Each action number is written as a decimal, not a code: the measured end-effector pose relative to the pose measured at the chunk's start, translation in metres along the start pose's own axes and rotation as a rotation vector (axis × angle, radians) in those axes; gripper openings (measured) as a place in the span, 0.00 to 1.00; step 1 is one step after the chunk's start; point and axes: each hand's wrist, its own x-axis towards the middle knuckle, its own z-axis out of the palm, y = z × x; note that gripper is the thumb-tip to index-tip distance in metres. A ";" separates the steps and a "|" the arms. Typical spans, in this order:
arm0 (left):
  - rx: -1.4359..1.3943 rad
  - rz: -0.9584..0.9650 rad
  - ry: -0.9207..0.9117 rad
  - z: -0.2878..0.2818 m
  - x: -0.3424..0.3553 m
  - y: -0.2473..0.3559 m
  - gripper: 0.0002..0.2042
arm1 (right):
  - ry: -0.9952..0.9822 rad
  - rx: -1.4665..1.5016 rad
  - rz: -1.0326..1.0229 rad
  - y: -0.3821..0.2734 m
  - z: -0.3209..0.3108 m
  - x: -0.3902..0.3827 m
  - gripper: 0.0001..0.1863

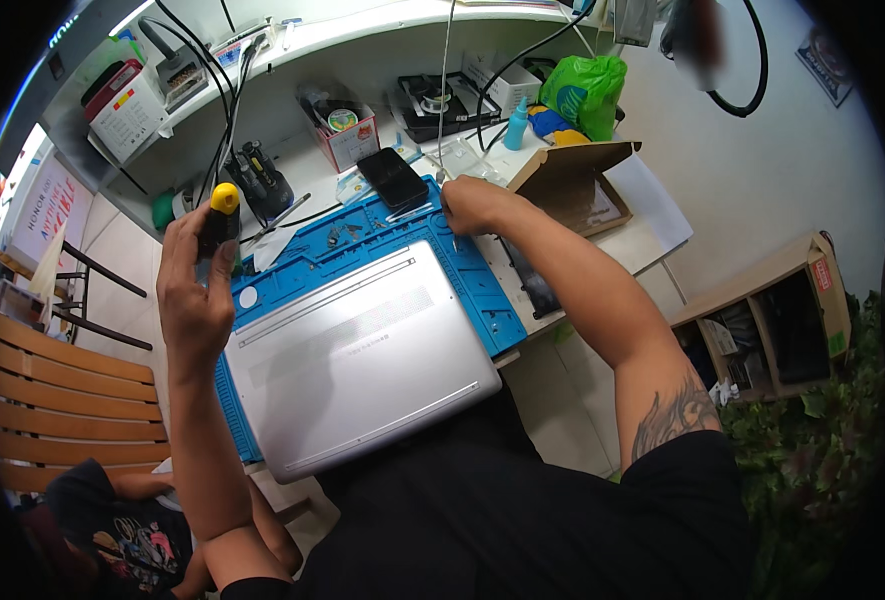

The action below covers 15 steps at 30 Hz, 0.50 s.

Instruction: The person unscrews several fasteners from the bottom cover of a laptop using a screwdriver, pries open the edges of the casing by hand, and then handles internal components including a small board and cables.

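Observation:
My left hand [197,285] is raised beside the laptop's far left corner, fingers wrapped round a screwdriver [224,200] with a yellow-ended black handle; its tip is hidden. Bottom side up, a silver laptop [362,365] lies on a blue repair mat [487,310], its near edge by my body. My right hand [474,207] is closed over the mat's far right part, beyond the laptop. What its fingers hold is too small and covered to make out. Small loose parts [342,235] lie in the mat's far section. A black phone [392,180] rests at the mat's far edge.
An open cardboard box [572,190] stands right of my right hand, near a blue bottle [516,125] and green bag [584,95]. A tool holder [260,180] is beyond my left hand. Cables hang over the bench. Another person [132,530] is at lower left, near a wooden bench [62,400].

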 end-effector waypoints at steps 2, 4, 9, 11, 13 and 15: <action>0.006 0.006 0.007 -0.002 -0.001 -0.001 0.19 | -0.013 -0.002 0.001 0.001 0.002 0.000 0.10; -0.002 0.005 0.019 -0.004 -0.002 -0.001 0.19 | -0.028 -0.012 -0.008 0.002 0.002 0.002 0.11; -0.084 -0.059 0.056 -0.010 -0.011 0.000 0.19 | -0.045 -0.040 -0.060 0.002 -0.004 0.000 0.13; -0.108 -0.095 0.072 -0.013 -0.013 0.000 0.19 | 0.050 0.131 -0.034 0.005 -0.006 -0.013 0.12; -0.202 -0.154 0.093 -0.016 -0.014 0.001 0.20 | 0.147 0.305 -0.047 0.008 -0.009 -0.031 0.12; -0.254 -0.114 0.141 -0.017 -0.013 0.004 0.21 | 0.255 0.496 -0.116 0.010 -0.007 -0.056 0.13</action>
